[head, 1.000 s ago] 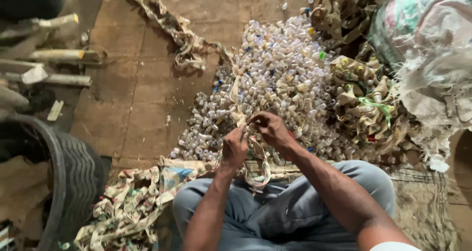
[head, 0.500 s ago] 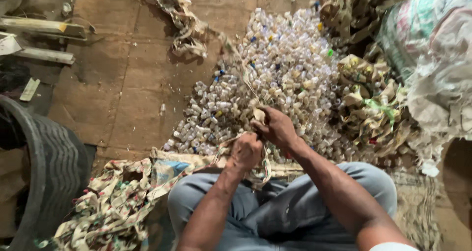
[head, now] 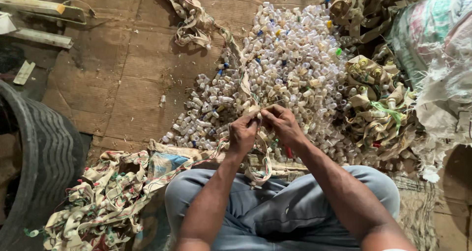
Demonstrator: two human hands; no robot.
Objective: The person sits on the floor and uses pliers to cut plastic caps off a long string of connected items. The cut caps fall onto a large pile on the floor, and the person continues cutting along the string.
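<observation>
Left hand [head: 243, 133]: closed on cloth strip [head: 244, 83] | right hand [head: 282, 124]: pinched on same strip, just beside | strip is led away over bottle pile [head: 295, 59]

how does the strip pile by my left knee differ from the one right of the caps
The left pile lies flat and spread, with red and green threads running through it. The right pile is heaped higher and more knotted, with a green tie. Both are tangled beige strips bordering the caps.
</observation>
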